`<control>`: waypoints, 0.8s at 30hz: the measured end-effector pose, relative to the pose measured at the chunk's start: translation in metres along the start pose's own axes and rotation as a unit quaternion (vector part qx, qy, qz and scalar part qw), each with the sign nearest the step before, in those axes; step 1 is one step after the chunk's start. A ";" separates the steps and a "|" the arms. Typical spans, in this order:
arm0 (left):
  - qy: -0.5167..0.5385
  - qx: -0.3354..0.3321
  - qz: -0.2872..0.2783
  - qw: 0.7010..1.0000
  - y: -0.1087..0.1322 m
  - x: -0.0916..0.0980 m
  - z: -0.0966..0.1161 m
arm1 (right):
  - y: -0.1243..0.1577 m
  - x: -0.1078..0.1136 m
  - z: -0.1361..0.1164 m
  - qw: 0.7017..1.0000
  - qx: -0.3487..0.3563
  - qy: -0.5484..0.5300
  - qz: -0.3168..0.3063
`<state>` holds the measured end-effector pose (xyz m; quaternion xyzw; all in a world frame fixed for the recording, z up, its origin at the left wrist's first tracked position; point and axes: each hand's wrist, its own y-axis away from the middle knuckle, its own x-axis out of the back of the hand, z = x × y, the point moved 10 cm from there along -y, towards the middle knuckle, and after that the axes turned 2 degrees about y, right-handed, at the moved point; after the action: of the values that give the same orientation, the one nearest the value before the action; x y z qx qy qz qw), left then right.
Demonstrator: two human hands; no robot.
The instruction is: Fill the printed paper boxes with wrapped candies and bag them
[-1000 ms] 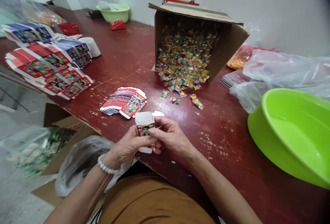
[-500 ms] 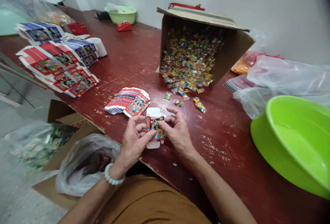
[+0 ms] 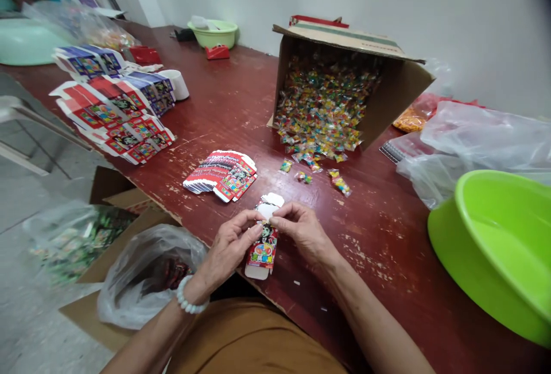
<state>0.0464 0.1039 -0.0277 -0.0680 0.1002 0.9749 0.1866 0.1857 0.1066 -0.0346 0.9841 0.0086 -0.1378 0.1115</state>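
A small red printed carton point(image 3: 262, 248) with white flaps is held over the table's near edge between both hands. My left hand point(image 3: 226, 248) pinches its left side near the top. My right hand point(image 3: 301, 233) pinches the top flap from the right. Just beyond them lies a fanned stack of flat red cartons point(image 3: 221, 173). A few loose wrapped candies point(image 3: 340, 182) lie past my right hand, in front of a tipped cardboard box point(image 3: 400, 84) full of wrapped candies.
Stacks of flat red and blue cartons point(image 3: 112, 116) cover the table's left part, with a white cup point(image 3: 178, 84) behind. A bright green basin point(image 3: 495, 248) sits at right under clear plastic bags point(image 3: 473, 136). A plastic bag point(image 3: 142, 273) and a cardboard box stand on the floor at left.
The small carton has been turned in my hands and now hangs lower, its printed face toward me. My fingers have shifted to its top flap. The camera view drifted slightly.
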 end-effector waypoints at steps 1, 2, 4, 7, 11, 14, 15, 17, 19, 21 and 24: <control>-0.017 -0.007 -0.001 1.000 0.000 0.000 0.001 | 0.000 0.000 0.000 1.000 -0.009 -0.012 -0.007; -0.034 -0.017 0.001 0.999 -0.001 0.000 0.002 | 0.000 -0.002 -0.001 1.000 -0.010 -0.017 -0.016; -0.038 -0.036 0.011 0.999 -0.001 0.001 0.006 | -0.001 -0.006 -0.005 0.999 0.008 0.011 -0.039; 0.042 -0.018 0.038 0.998 -0.002 0.006 0.003 | 0.001 -0.005 -0.017 0.992 0.089 0.083 -0.025; 0.122 0.087 -0.011 0.989 0.003 -0.010 -0.013 | 0.009 -0.001 -0.028 0.981 0.165 0.105 0.007; 0.138 0.136 -0.046 0.980 0.007 -0.023 -0.022 | 0.013 -0.011 -0.032 0.972 0.181 0.150 -0.032; 0.143 0.142 -0.039 0.979 0.007 -0.023 -0.025 | 0.013 -0.014 -0.033 0.969 0.180 0.161 -0.046; 0.141 0.151 -0.022 0.978 0.006 -0.022 -0.029 | 0.011 -0.017 -0.029 0.975 0.149 0.155 -0.060; 0.120 0.150 -0.013 0.981 0.004 -0.021 -0.031 | 0.006 -0.018 -0.020 0.988 0.081 0.111 -0.067; 0.087 0.139 -0.008 0.986 0.003 -0.018 -0.028 | 0.001 -0.020 -0.013 0.994 0.028 0.078 -0.072; 0.050 0.112 -0.018 0.992 0.002 -0.016 -0.022 | -0.002 -0.024 -0.010 0.995 -0.007 0.051 -0.081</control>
<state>0.0626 0.0915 -0.0461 -0.0973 0.2172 0.9494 0.2050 0.1649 0.1111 -0.0192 0.9852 0.0947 -0.0958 0.1061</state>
